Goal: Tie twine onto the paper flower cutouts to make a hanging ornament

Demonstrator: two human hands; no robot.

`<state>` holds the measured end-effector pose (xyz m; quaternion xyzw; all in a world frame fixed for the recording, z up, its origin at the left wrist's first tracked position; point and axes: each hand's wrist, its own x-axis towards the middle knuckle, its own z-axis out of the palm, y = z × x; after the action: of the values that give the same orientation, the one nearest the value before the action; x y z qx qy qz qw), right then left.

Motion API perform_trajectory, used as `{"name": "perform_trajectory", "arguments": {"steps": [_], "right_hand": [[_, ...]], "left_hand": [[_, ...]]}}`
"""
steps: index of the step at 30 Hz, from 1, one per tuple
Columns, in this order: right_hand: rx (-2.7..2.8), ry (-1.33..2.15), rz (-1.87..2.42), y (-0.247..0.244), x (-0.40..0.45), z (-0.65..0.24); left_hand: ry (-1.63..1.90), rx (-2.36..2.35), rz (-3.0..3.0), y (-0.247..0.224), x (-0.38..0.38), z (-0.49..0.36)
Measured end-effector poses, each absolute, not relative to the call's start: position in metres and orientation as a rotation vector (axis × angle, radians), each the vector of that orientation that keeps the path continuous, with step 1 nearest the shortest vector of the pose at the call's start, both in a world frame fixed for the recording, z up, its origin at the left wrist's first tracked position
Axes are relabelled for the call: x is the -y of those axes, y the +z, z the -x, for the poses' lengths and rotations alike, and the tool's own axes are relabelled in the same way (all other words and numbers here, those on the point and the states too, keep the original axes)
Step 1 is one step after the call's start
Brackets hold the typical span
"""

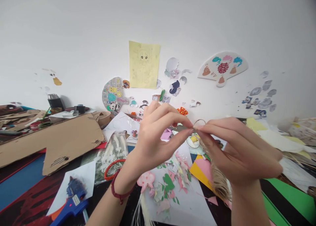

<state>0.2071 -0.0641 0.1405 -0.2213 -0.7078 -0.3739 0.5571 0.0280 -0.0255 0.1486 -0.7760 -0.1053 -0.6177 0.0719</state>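
We hold a small thin loop [199,120] up between our two hands, above the cluttered table [97,194]; its material we cannot tell. Our left hand [154,140] pinches a flat grey-green strip [181,131] beside it, thumb against forefinger, and our right hand [238,150] pinches at the loop's base, the fingertips nearly meeting. Below, a white sheet [191,203] carries pink and green paper scraps [169,183], with a roll of twine [219,181] just beside it, under our right hand. To our left, a blue glue gun [76,203] lies on another paper, and a big piece of cardboard [74,138] stretches behind it, near a dark flask [55,103]. A green sheet [293,194] lies at our right. Beyond the table, the pale wall [86,28] bears a yellow drawing [144,68], a painted fan shape [223,68] and scattered cutouts [265,103].
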Motion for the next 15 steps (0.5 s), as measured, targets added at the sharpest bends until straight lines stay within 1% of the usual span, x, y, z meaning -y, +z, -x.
{"name": "perform_trajectory", "arguments": {"steps": [15], "right_hand": [[1.668,-0.944,0.564,0.14,0.0635,-0.2067]], "left_hand": [[-1.914,0.325,2.367,0.1474,0.0247,-0.0298]]}}
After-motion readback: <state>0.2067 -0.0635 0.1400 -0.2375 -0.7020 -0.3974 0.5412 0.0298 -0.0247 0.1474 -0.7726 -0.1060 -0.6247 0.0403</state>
